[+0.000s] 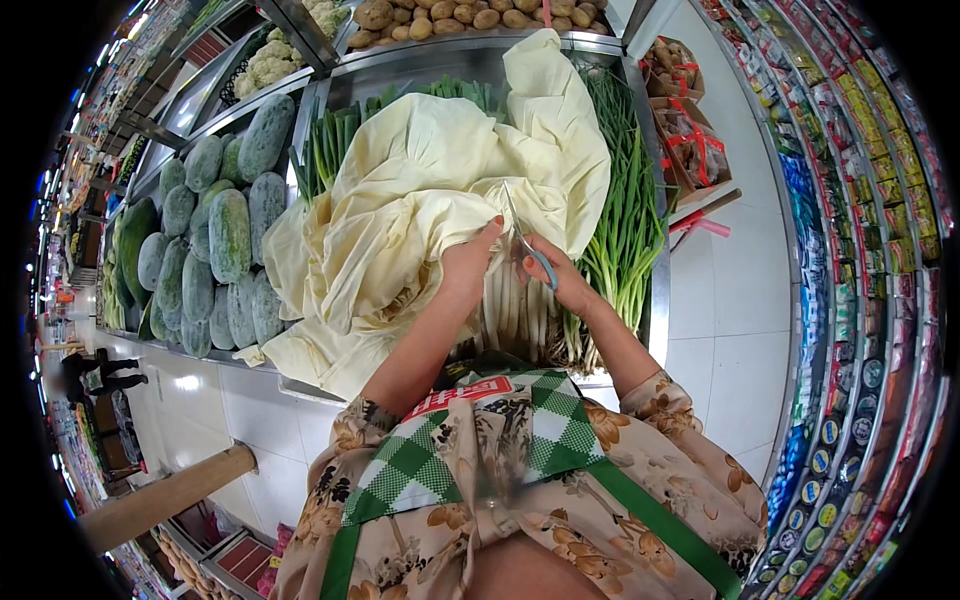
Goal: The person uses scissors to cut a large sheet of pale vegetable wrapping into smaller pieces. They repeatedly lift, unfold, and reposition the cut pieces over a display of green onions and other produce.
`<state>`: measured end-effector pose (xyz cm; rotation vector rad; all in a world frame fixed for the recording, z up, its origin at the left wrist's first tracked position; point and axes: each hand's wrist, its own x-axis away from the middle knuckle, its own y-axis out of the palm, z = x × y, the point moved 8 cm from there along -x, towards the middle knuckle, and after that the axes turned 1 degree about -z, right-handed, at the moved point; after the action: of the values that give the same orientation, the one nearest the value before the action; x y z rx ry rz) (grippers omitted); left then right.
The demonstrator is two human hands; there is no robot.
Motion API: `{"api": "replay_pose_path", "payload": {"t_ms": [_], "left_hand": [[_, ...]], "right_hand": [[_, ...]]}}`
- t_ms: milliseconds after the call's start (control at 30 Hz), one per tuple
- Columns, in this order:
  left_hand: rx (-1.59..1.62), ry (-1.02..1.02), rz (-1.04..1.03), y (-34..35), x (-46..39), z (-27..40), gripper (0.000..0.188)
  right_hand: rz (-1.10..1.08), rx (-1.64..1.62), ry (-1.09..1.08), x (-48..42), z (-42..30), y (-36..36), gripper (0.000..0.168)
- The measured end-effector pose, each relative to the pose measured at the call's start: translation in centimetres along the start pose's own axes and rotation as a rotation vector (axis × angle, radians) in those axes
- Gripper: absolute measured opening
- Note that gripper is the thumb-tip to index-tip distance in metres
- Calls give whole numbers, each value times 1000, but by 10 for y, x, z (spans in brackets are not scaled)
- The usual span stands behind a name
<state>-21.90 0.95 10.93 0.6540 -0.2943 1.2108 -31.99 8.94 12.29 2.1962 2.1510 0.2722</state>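
A large pale-yellow cloth lies bunched over the vegetables in a metal display bin. My left hand grips the edge of this cloth near its middle, thumb on top. In my right hand is a pair of scissors with a blue-grey handle, the blades pointing away from me over the cloth. Below my hands show the white stalks of large green onions, with their roots towards me. Thin green scallions lie to the right, and green leaves stick out at the left.
Wax gourds fill the bin on the left. Potatoes and cauliflower lie beyond. Cardboard boxes stand on the floor at right, before shelves of packaged goods. A wooden post is behind left. A person stands far left.
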Motion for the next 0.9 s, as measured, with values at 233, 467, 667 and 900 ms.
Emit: {"api": "replay_pose_path", "payload": {"t_ms": [233,467,667,900], "left_hand": [[-67,24,17,-9,3,12,17],[-79,127,-38,-9,3,20,9],[-104,188,54,-23,2,37,9],[71,65,8,-44,-9,53,10]], "right_hand": [[56,-51,64,8,-2,4,20],[97,83,111,13,-2,-8,22],[145,392,124,36,-9,-8,29],[207,1283,-171,67,22,-30,48]]}}
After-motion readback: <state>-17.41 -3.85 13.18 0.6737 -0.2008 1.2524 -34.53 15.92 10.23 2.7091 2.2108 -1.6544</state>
